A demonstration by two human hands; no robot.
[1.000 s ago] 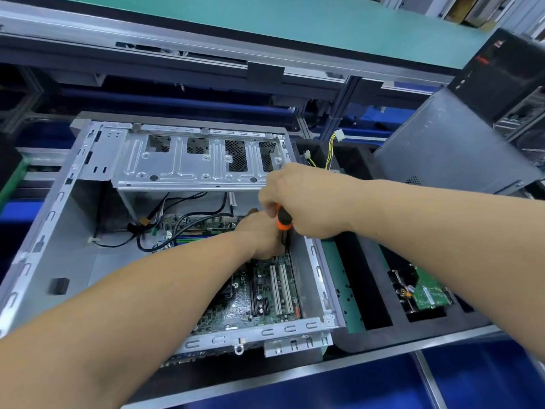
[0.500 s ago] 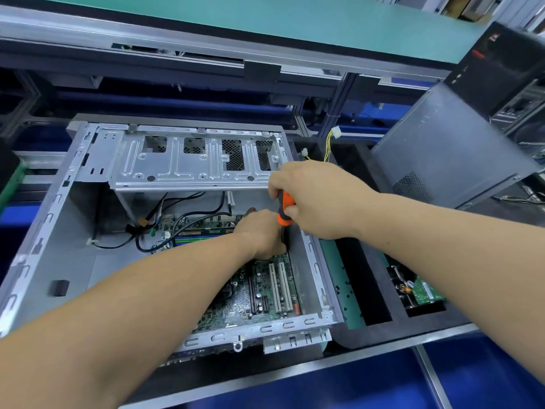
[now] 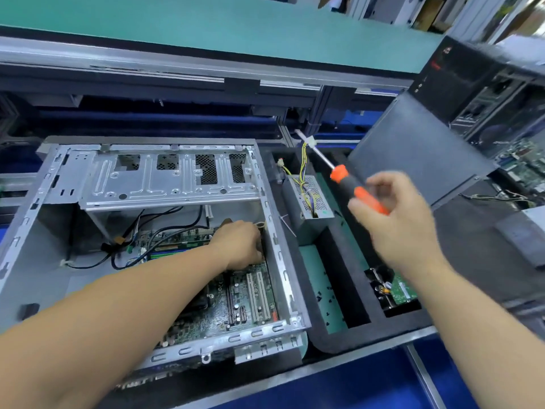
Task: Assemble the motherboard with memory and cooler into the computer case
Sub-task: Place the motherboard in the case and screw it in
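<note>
Fastening of the board to the case was the step in hand, as we judged it. We held the screwdriver in our right hand, fingers curled round its orange-and-black handle, outside the case to its right, with the shaft pointing up and away over the foam tray. Our left hand was inside the case at its right wall, resting on the board's far part; we could not tell whether its fingers pinched anything, as the hand hid them.

The next move, in our judgement, called for bringing the tip back inside the case, seating it squarely on a screw and keeping the board steady with the left hand. Small dark screws lay in the tray compartment just right of the case.

The board lay flat on the case floor, against the near and right walls. It was green, with two pale slots near the right wall. Black cables crossed its far edge, below the metal drive bracket. No cooler was visible; the forearm covered the socket area.
</note>
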